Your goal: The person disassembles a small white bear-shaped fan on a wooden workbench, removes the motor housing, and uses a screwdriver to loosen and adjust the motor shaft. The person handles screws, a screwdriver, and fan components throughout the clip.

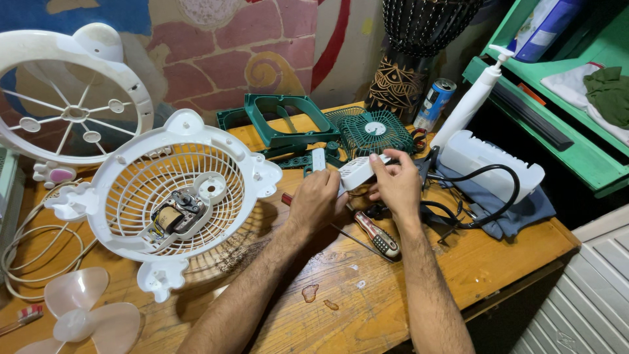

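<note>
- We see both hands meeting just right of the frame's centre, over a worn wooden desk.
- Our left hand is curled shut around one end of a small white rectangular plastic box, knuckles upward.
- Our right hand pinches the other end of the same box — thumb and fingertips closed on its upper edge, the box tilted and lifted clear of the desk.
- Just below the hands lies a screwdriver with a red-and-grey striped handle, its thin shaft running towards lower centre; a second red handle tip peeks out under the left wrist.
- Left of centre stands a white round plastic fan grille with ear-shaped lobes, a small motor with a copper coil mounted at its middle.
- In the upper left of the frame leans a white ring-shaped fan guard with thin spokes.
- In the lower left lies a pale pink three-bladed fan propeller, and a coiled white cord above it.
- Above the hands sit dark green plastic fan frame parts and a green round grille.
- To the right — a white ribbed plastic housing resting on a blue-grey cloth, with a black cable looping across it.
- Near the top, right of centre, stands a blue drink can.
</note>
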